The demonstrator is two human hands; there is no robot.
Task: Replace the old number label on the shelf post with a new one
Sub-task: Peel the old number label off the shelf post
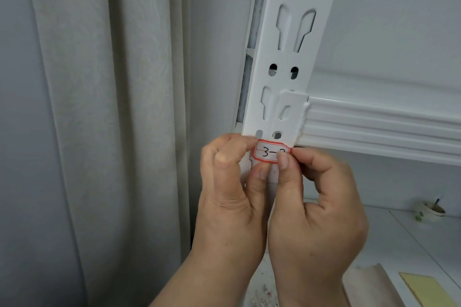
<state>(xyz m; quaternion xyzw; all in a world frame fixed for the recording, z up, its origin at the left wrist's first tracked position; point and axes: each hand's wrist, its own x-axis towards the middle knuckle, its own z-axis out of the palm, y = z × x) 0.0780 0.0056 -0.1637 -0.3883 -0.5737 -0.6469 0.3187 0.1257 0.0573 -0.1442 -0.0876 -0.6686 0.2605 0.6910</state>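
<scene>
A white metal shelf post [282, 62] with keyhole slots runs up the middle of the view. Against its front, just below the beam bracket, sits a small white label [268, 151] with a red border and a handwritten "3-" followed by a digit that is covered. My left hand [229, 182] pinches the label's left edge with forefinger and thumb. Over the label's right end lie the thumb and fingertips of my right hand [321, 202]. Whether the label is stuck down or only held against the post cannot be told.
A white shelf beam [379, 124] runs right from the post. A grey curtain [112, 119] hangs to the left. Below right, a white surface holds a small cup [430, 210], a yellow sheet [429, 289] and a beige strip [369, 284]. Small paper scraps [264, 294] lie near my wrists.
</scene>
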